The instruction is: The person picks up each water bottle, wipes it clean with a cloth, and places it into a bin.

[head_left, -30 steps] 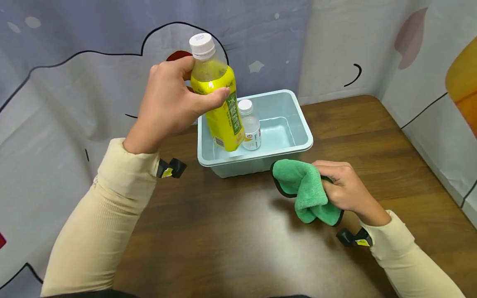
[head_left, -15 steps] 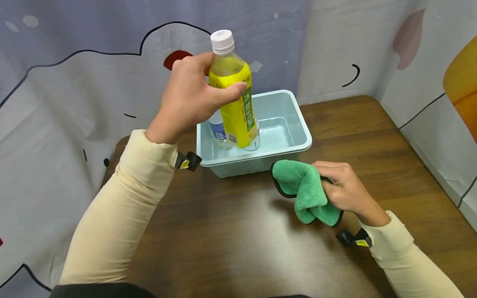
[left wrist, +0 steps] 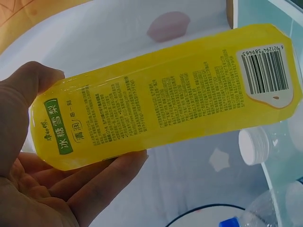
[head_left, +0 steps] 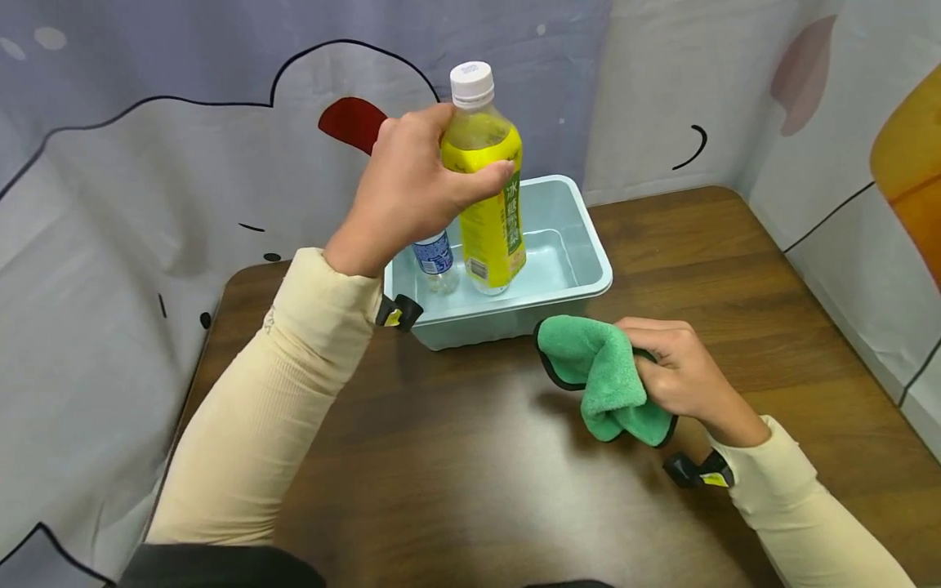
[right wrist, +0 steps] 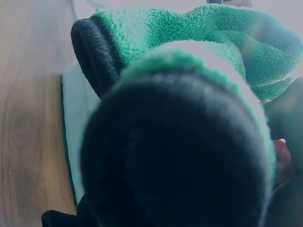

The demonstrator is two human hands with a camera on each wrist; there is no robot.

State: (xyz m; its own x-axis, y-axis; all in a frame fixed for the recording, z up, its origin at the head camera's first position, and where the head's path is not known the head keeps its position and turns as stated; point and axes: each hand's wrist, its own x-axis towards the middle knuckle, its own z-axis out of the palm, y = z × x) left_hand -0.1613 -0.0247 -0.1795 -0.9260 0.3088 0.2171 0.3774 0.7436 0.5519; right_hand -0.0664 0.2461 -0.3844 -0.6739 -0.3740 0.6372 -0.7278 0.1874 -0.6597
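My left hand (head_left: 412, 184) holds a yellow-labelled drink bottle (head_left: 488, 216) by its upper part, thumb on one side and fingers on the other. White-capped and nearly upright, it overlaps the pale blue plastic bin (head_left: 507, 306) in the head view. In the left wrist view the bottle's back label and barcode (left wrist: 265, 73) face the camera. A clear bottle with a blue label (head_left: 434, 255) stands in the bin's left part. Lower right, my right hand (head_left: 672, 367) grips a crumpled green towel (head_left: 613, 380) with black edging, just in front of the bin.
A second clear bottle with a white cap (left wrist: 254, 145) shows in the left wrist view, mostly hidden behind the yellow one in the head view. The bin stands on a brown wooden table (head_left: 441, 457). A printed curtain (head_left: 647, 98) hangs behind.
My left hand has carried the yellow bottle rightward over the bin, and the bottle has become more upright. The blue-labelled bottle has come into view. My right hand and the towel have stayed still.
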